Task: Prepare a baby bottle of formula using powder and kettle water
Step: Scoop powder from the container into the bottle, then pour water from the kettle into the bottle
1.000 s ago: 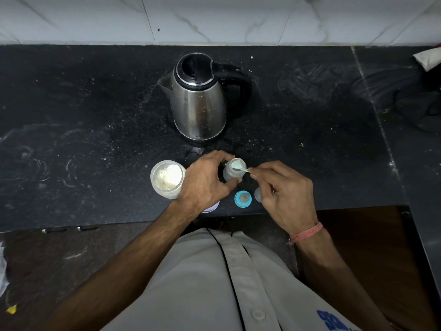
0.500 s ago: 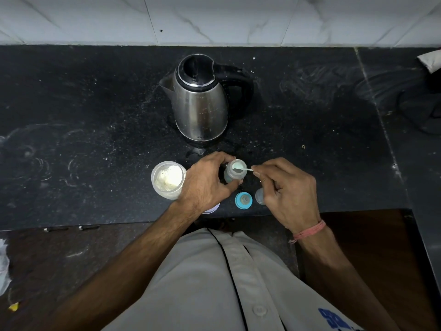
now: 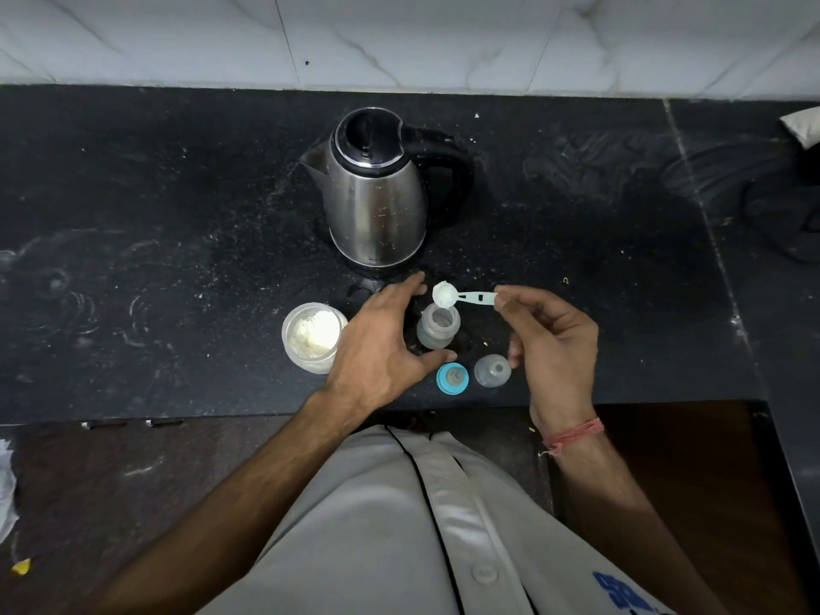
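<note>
A small clear baby bottle (image 3: 437, 327) stands uncapped on the black counter (image 3: 177, 224), in front of the steel kettle (image 3: 377, 193). My right hand (image 3: 550, 344) pinches the handle of a pale plastic scoop (image 3: 461, 297), whose bowl hangs just above and behind the bottle's mouth. My left hand (image 3: 381, 344) is beside the bottle with fingers spread, not touching it. An open jar of white powder (image 3: 314, 336) sits to the left. The blue nipple ring (image 3: 452, 378) and the clear cap (image 3: 492, 370) lie near the counter's front edge.
A white marble wall (image 3: 399, 37) backs the counter. Dark items and a white object (image 3: 803, 122) lie at the far right. Powder specks dot the counter. The front edge runs just below the ring and cap.
My left hand has let go of the bottle and opened beside it. My right hand has drawn the scoop up and back from the bottle's mouth.
</note>
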Demonstrator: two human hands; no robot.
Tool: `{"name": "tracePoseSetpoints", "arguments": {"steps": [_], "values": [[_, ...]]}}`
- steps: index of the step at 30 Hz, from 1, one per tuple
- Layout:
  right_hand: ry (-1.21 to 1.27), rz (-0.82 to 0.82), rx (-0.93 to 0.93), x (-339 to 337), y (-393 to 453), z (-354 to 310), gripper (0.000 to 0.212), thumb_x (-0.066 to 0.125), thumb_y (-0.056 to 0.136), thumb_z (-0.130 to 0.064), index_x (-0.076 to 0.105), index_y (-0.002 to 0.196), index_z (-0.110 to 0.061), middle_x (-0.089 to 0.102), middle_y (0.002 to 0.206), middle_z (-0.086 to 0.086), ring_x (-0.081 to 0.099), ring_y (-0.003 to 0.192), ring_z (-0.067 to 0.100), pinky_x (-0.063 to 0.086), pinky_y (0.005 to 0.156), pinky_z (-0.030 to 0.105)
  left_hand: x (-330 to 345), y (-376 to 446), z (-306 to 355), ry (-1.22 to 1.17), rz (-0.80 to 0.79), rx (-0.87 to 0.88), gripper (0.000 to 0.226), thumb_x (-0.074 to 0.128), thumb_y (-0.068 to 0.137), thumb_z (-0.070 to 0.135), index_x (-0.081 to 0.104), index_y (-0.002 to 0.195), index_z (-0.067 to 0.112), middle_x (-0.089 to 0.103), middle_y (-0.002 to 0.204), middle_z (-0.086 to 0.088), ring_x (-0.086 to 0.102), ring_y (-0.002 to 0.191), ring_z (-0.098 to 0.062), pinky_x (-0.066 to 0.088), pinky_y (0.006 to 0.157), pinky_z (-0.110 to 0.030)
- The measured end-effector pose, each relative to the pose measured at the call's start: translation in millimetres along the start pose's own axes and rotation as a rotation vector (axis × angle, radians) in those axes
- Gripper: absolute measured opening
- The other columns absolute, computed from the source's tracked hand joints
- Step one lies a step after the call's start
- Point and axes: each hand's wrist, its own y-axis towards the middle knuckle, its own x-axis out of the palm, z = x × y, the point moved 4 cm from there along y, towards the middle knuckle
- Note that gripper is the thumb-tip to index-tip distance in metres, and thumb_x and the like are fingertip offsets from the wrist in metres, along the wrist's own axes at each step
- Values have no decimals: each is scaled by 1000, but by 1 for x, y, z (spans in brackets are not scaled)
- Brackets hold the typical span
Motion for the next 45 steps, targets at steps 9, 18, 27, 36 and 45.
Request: {"name": "tracePoseSetpoints", "arguments": {"steps": [9, 18, 27, 36, 45], "values": [[69, -156, -2, 53, -10, -10, 9, 76, 101, -8, 83, 106, -10, 72, 81, 13, 48, 52, 9, 41, 46, 24, -83, -38, -13, 102, 282, -86, 107, 101, 65, 56, 52, 157, 36, 62, 138, 21, 47, 116, -10, 47, 94, -31], [-426, -475, -328, 137, -17, -10, 13, 87, 89, -21, 81, 99, -29, 76, 82, -17, 53, 51, 7, 48, 59, 22, -97, -55, -67, 47, 233, -276, 110, 98, 61, 61, 50, 156, 35, 66, 132, 22, 62, 126, -13, 54, 102, -41], [-1098, -714, -585, 191, -18, -14, 8, 78, 94, -31, 81, 100, -34, 79, 98, -5, 72, 98, 26, 43, 76, 34, -93, -56, -68, -15, 263, -280, 105, 95, 63, 54, 50, 156, 35, 68, 124, 26, 61, 120, -10, 45, 93, -28], [-568, -439, -466, 139, 24, -39, 15, 83, 93, -27, 84, 108, -29, 79, 86, -14, 59, 54, 0, 45, 60, 17, -101, -47, -28, 88, 288, -164, 120, 100, 59, 69, 50, 160, 26, 60, 150, 8, 47, 141, -16, 44, 116, -36], [-381, -43, -352, 64, 116, -59, 14, 77, 100, -31, 77, 113, -25, 76, 100, -8, 69, 76, 0, 62, 77, 26, -18, 7, 37, -150, -115, -94, 111, 104, 69, 39, 45, 162, 29, 51, 159, 10, 51, 145, -9, 46, 122, -38]]}}
